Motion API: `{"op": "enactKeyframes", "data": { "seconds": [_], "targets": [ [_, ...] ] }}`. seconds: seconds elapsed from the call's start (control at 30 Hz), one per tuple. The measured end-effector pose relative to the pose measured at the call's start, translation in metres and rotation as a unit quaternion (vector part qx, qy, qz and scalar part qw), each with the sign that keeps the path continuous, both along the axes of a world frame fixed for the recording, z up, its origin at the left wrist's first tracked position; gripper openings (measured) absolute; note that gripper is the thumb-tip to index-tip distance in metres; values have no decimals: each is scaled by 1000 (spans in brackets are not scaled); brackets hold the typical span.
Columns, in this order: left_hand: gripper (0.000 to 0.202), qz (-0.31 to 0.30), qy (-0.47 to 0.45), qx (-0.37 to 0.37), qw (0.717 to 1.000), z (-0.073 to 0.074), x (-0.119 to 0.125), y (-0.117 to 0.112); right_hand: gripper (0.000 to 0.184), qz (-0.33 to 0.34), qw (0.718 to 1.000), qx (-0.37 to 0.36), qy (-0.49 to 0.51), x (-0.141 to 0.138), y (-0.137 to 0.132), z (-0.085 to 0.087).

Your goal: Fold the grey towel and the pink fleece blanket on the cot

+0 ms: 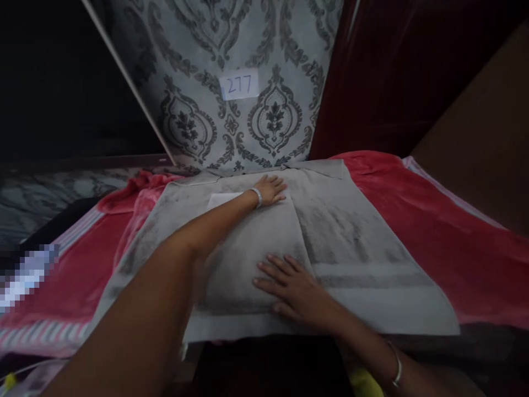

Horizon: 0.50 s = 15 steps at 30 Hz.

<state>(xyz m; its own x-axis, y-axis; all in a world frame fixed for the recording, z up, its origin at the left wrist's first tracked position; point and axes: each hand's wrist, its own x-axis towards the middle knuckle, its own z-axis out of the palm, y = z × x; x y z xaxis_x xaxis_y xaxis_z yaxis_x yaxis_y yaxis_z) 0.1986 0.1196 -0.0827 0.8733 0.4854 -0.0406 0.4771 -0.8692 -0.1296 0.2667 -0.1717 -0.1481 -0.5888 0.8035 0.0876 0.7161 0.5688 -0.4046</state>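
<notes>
A grey towel lies spread over a red blanket, its left part folded over toward the middle. My left hand reaches far across and rests flat on the towel's far edge, fingers stretched out, a bracelet at the wrist. On the near part of the folded flap lies my right hand, palm down and fingers spread, pressing the cloth. Neither hand holds anything. A white label patch shows on the towel beside my left forearm.
The red blanket with striped edges covers the surface under the towel. Behind stands a grey damask-patterned panel bearing a paper tag reading 277. A dark red curtain hangs at the right. A blurred patch sits at the left edge.
</notes>
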Motion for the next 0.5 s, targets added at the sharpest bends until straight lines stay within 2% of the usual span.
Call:
{"op": "enactKeyframes", "data": {
  "seconds": [0.1,0.2,0.3,0.37,0.43,0.5],
  "targets": [
    [53,-51,-63,-19,996,14,-51,-55,50,19,999,-17,45,10,2,7],
    [42,-94,-77,-49,991,12,-123,-137,47,16,991,-37,126,21,16,17],
    [42,-82,-114,-23,990,-9,-181,-217,49,-16,990,9,143,12,42,25],
    [49,-45,-138,11,989,-32,-201,-253,50,20,995,36,91,-5,63,26],
    [55,0,-156,42,987,-56,-207,-272,50,83,995,41,23,-23,84,24],
    [56,36,-180,62,981,-74,-205,-279,52,125,990,52,-34,-33,107,20]
  ]
}}
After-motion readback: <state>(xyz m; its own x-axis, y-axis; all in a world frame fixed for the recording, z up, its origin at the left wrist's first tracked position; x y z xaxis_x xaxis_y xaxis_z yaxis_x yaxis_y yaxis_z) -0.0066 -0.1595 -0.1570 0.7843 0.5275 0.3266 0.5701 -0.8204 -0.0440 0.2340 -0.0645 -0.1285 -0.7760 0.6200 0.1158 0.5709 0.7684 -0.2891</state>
